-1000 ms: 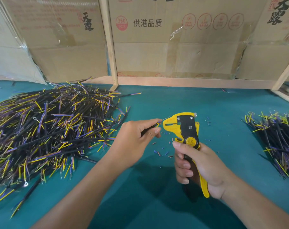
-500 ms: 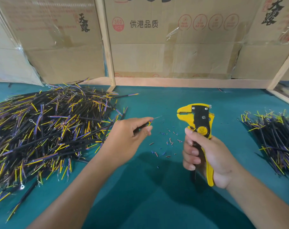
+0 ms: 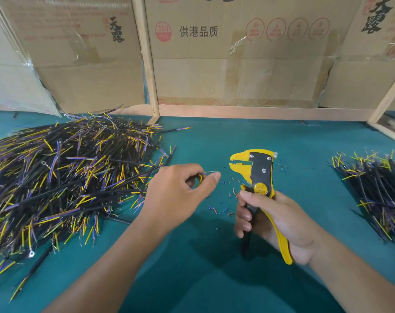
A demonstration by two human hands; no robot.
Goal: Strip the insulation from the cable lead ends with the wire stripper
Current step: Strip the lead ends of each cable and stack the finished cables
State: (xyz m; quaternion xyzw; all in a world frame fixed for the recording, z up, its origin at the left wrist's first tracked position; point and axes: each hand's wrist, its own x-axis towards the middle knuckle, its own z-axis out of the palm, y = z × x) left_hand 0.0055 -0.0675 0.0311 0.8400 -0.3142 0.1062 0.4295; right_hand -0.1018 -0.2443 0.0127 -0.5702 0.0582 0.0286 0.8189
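Note:
My left hand (image 3: 180, 193) pinches the lead ends of a black cable (image 3: 150, 175) between thumb and fingers; a yellow lead curls inside the grip and a thin bare end pokes out to the right. The cable's black sheath runs back toward the left pile. My right hand (image 3: 275, 222) grips the handles of the yellow and black wire stripper (image 3: 257, 175), held upright with its jaws pointing left. The jaws are a short gap to the right of the lead tip and hold nothing.
A big heap of cables (image 3: 56, 181) with yellow and purple leads fills the left of the green table (image 3: 203, 279). A smaller cable pile (image 3: 377, 190) lies at the right. Several cut insulation bits (image 3: 223, 199) lie between my hands. Cardboard boxes (image 3: 237, 64) wall the back.
The lead came out of the stripper's jaws and the two hands drew apart. My left hand now curls its fingers around the leads, turning them.

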